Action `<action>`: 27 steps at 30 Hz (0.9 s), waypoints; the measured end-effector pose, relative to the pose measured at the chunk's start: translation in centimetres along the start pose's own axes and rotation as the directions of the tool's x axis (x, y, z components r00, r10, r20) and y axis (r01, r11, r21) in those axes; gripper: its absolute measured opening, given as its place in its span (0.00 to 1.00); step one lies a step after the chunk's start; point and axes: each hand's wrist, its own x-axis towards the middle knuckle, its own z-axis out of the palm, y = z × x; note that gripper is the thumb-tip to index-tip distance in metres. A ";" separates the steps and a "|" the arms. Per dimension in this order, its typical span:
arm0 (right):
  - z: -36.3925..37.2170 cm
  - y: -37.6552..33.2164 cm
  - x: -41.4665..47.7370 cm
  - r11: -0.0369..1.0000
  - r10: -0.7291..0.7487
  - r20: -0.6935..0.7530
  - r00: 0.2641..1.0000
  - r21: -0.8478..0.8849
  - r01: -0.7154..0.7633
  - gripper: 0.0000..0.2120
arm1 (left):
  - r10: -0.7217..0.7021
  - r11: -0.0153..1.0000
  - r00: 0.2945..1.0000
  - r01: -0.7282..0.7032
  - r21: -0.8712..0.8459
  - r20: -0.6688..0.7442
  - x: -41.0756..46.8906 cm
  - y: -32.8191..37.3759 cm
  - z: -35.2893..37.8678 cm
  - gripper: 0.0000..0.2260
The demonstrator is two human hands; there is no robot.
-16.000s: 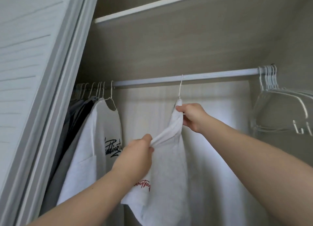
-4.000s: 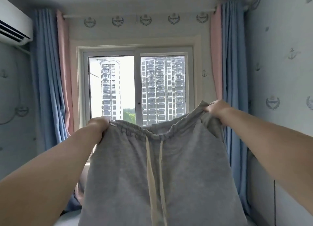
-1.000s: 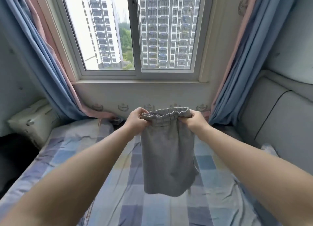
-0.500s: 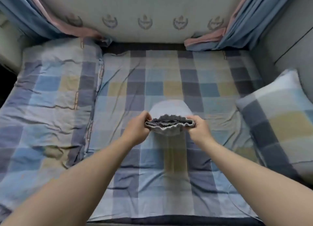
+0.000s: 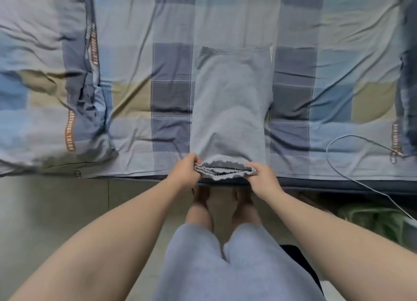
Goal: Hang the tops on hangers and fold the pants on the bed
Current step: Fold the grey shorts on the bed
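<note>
The left hand (image 5: 185,172) is pinching one end of a ruffled elastic waistband (image 5: 225,169), fingers curled over the bunched cloth. The right hand (image 5: 262,177) is gripping the other end the same way. Between them the waistband is sagging in a shallow, layered arc, right at the near edge of the bed (image 5: 327,184).

The pants (image 5: 230,102) are lying doubled lengthwise, a long strip of soft grey jersey running from the hands toward 12 o'clock. They are resting flat on the sheet (image 5: 293,18), bulging slightly along the right side, with the hem squared off at the far end. The sheet is showing a checked cotton weave in blue, slate, pale grey and olive squares, creasing in long diagonal wrinkles.

At 10 o'clock a puffy quilt (image 5: 45,79) in the same check is lying rumpled, its border carrying orange lettering. At 3 o'clock a thin white cable (image 5: 361,182) is looping across the sheet and trailing off the bed edge, and beyond it the blurred edge of a pillow (image 5: 409,79) is showing. At 6 o'clock the person is standing in soft grey shorts (image 5: 191,267) on a smooth pale tile floor (image 5: 45,210), bare feet close to the bed's dark base.
</note>
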 end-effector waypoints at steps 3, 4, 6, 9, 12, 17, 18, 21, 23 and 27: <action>0.5 1.3 -0.9 0.999 0.011 0.103 0.995 -0.035 -0.008 0.08 | -0.071 0.996 0.987 0.063 0.059 0.148 -0.5 -1.0 1.4 0.11; 0.3 1.4 -1.0 0.999 0.016 0.136 0.991 -0.035 -0.012 0.08 | -0.082 0.994 0.979 0.068 0.080 0.186 -0.4 -0.9 1.5 0.11; -0.5 1.3 -0.4 0.999 0.043 0.181 0.983 -0.018 -0.040 0.04 | -0.090 0.993 0.967 0.068 0.099 0.240 0.1 -0.4 1.0 0.13; -2.5 0.1 1.6 0.998 0.055 0.157 0.986 0.006 -0.056 0.06 | -0.069 0.997 0.975 0.062 0.037 0.210 1.5 1.1 -0.6 0.15; -5.1 -2.2 3.8 0.990 0.044 0.051 0.998 0.132 -0.050 0.04 | -0.031 0.992 0.996 0.041 -0.119 0.084 3.7 3.1 -2.8 0.14; -8.9 -6.1 9.2 0.972 0.007 -0.040 0.999 0.235 0.003 0.07 | -0.007 0.961 0.990 -0.033 -0.273 -0.144 9.2 6.7 -6.1 0.11; -9.5 -6.9 10.5 0.970 -0.014 -0.066 0.998 0.242 0.030 0.06 | -0.002 0.959 0.982 -0.053 -0.278 -0.191 10.5 7.3 -6.6 0.11; -10.9 -9.3 15.0 0.971 -0.064 -0.153 0.986 0.219 0.097 0.04 | -0.012 0.931 0.962 -0.089 -0.354 -0.274 14.6 8.7 -8.3 0.10; -11.5 -10.4 18.4 0.973 -0.066 -0.214 0.975 0.202 0.110 0.07 | -0.037 0.896 0.947 -0.110 -0.430 -0.319 17.6 9.3 -9.2 0.10; -11.2 -11.9 24.2 0.965 -0.005 -0.358 0.934 0.242 0.098 0.17 | -0.035 0.842 0.907 -0.200 -0.501 -0.420 22.4 9.7 -9.7 0.19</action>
